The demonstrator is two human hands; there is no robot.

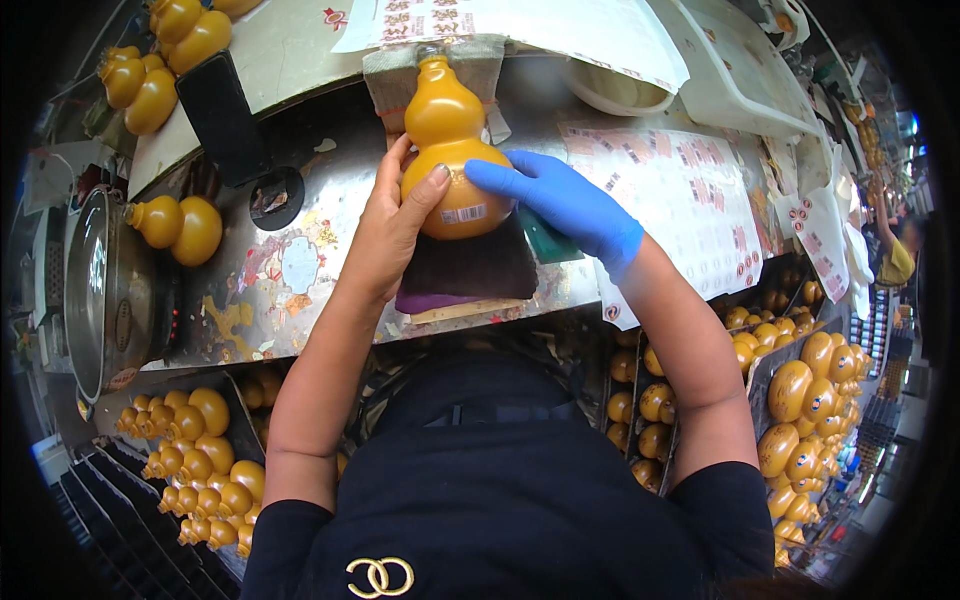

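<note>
an orange-yellow gourd-shaped bottle (445,115) is held at the middle of the table (250,285), its neck pointing away from the person and its wide lower bulb toward them. the bare left hand (402,205) is partly closed around the left side of that bulb, thumb pressed on the upper face and fingers wrapped along the side. the right hand (560,205), in a blue glove, is curved against the other side, with one digit laid across the front of the bulb; how far its other fingers reach behind cannot be told. a small white barcode label (464,214) shows on the bulb below the thumbs

just nearer the person is a dark pad (465,270); whether the bottle's weight rests on it is unclear. a grey cloth (390,85) lies beneath the neck end, and a green piece (548,241) shows under the gloved hand. to the right a sheet of stickers (690,215) spreads over the table. to the left are a black phone (222,118), upright on a round base, another gourd bottle (190,228) and a metal pan (92,290)
</note>
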